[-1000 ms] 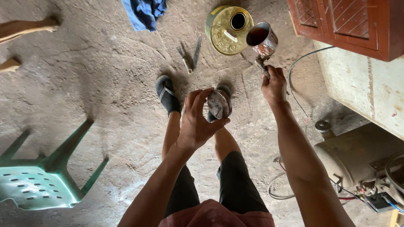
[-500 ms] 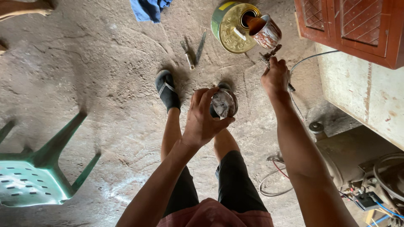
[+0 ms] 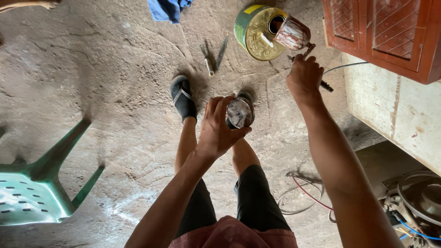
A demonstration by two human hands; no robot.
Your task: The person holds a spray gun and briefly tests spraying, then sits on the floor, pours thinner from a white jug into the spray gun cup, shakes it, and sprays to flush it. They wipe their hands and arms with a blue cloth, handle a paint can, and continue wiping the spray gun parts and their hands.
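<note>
The head view looks straight down at a person standing on a concrete floor (image 3: 92, 92), with two hands at work. The left hand (image 3: 218, 126) is curled around one small round metal part (image 3: 240, 112), fingers and thumb closed on its rim, its shiny face turned up, held above the person's feet. The right hand (image 3: 303, 76) is raised farther out and closed on the handle of one rusty cup (image 3: 292, 33), which is tilted with its mouth toward the opening of one green and gold can (image 3: 257, 32) standing on the floor; what the cup holds, if anything, cannot be made out, and the can's opening shows only dark. Two sandals (image 3: 182, 97) are on the feet, the right one mostly hidden behind the part. Two slim tools (image 3: 213, 56), possibly a knife and a file, lie on the floor just beside the can. One blue cloth (image 3: 167, 9) lies at the top edge, one green chair (image 3: 36, 188) stands at the left, and one red cabinet (image 3: 390, 32) sits at the upper right above loose wires (image 3: 303, 193).
</note>
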